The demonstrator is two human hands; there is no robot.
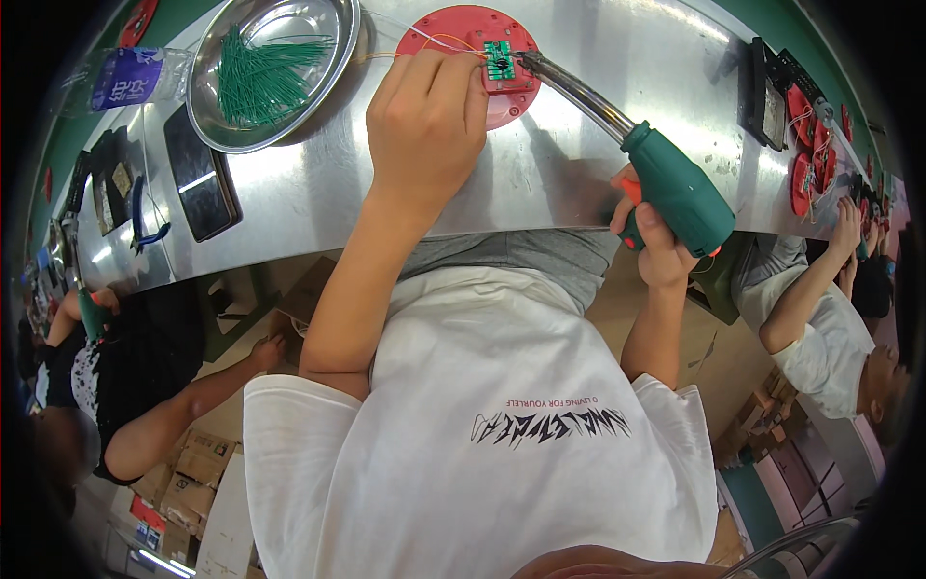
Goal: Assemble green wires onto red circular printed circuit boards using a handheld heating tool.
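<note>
My right hand [658, 232] grips the handle of a green soldering gun [680, 183], one finger at its orange trigger. Its long metal nose slants up and left, with the tip at the right edge of a small green circuit board [500, 60]. That board sits on a round red plastic disc [511, 111] on the metal table. My left hand [429, 125] rests over the disc's left part, fingertips pinched at the board's left edge. Thin white and orange wires [439, 41] run into these fingertips. The exact point of contact between tip and board is too small to make out.
Left of the disc stands a steel bowl [344, 48] of cut green wires [260, 82]. Beyond lie a phone [201, 174], blue-handled pliers [145, 217] and a purple-labelled plastic wrapper [130, 77]. A black stand [767, 96] and red discs [803, 183] lie right. Co-workers sit on both sides.
</note>
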